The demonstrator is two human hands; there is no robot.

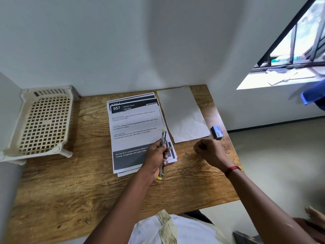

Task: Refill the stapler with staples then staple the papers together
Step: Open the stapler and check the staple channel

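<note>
Half the stapler (163, 137) inside left hand (154, 161)

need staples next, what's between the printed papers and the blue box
A blank white sheet lies between printed papers and blue box, head view.

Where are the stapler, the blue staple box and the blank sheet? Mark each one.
stapler (163, 138), head view, on its bare metal upper end.
blue staple box (217, 132), head view, middle of its top face.
blank sheet (182, 113), head view, centre of the paper.
</note>
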